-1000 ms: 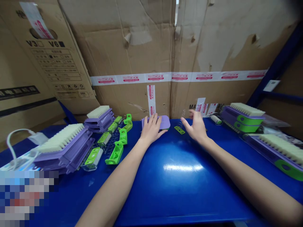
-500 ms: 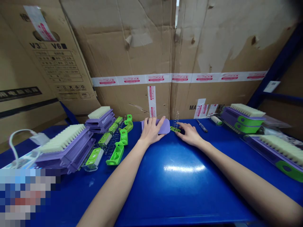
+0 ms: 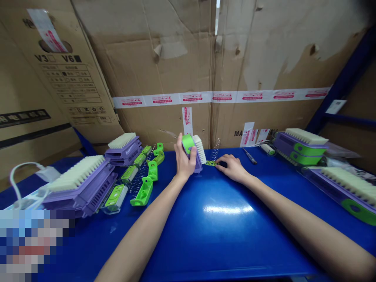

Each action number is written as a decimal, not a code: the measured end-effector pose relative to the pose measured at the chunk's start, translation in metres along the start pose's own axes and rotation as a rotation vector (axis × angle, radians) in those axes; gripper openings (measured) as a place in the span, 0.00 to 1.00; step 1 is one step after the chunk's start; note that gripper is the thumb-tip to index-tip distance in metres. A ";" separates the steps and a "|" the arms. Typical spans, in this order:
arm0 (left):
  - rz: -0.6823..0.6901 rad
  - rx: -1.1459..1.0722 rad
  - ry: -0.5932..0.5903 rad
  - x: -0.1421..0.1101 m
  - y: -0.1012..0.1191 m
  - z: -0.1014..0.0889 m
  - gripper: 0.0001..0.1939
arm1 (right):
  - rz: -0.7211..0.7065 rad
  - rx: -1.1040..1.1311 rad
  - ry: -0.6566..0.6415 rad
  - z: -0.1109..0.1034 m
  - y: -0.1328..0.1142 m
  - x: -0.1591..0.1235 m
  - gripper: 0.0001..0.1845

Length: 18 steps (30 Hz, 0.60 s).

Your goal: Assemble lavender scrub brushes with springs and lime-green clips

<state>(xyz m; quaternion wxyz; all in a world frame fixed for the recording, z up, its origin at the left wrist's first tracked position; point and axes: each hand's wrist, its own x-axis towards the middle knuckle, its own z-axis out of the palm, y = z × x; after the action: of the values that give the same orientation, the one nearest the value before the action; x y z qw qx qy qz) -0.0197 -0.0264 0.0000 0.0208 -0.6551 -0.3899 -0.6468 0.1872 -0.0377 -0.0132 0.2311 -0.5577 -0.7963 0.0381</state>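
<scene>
My left hand (image 3: 183,158) is closed round a purple brush (image 3: 196,152) with white bristles and a green end, tipped up on its edge at the far middle of the blue table (image 3: 223,227). Just right of it, my right hand (image 3: 233,166) pinches a small green clip (image 3: 210,163) that touches the brush's lower side. A thin wire spring (image 3: 216,144) stands behind the clip.
Stacks of purple brushes (image 3: 79,180) lie at the left with green handles (image 3: 145,188) and springs beside them. More brushes (image 3: 302,143) lie at the right, past a small screwdriver (image 3: 250,156). Cardboard boxes (image 3: 188,66) wall off the back. A white cable (image 3: 20,176) loops at far left.
My left hand has turned the purple brush from flat on the table up onto its edge, bristles now showing. My right hand came down onto the green clip and slid it against the brush.
</scene>
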 end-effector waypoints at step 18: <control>-0.593 0.021 0.063 -0.004 -0.040 0.011 0.24 | 0.128 0.222 0.049 0.005 -0.009 0.002 0.18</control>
<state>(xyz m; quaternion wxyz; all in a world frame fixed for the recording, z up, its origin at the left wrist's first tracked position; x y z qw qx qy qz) -0.0312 0.0054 -0.0247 -0.1502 -0.4918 -0.5703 -0.6406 0.1765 -0.0380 -0.0139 0.3079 -0.5794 -0.7440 0.1268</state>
